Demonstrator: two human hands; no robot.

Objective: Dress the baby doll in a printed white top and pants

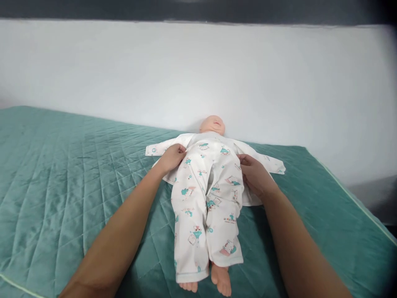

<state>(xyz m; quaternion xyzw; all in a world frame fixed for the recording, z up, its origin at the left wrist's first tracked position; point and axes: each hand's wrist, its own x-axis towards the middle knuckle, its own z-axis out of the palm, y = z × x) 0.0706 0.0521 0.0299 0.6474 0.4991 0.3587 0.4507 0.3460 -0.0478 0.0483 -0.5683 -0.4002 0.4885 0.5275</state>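
teal quilted bed (77, 165) holds a baby doll (212, 124) lying face up in white printed pyjamas (204, 194). left hand (171, 158) and right hand (254, 174) pinch the waistband; it likely needs pulling higher.

Both of my bare forearms reach forward from the bottom edge and angle in toward each other. My left hand (171, 158) lies palm down, fingers curled together and pointing to the right, wrist straight. My right hand (254, 174) mirrors it, palm down, fingers bent and pointing left, wrist slightly cocked. The two hands are well apart.
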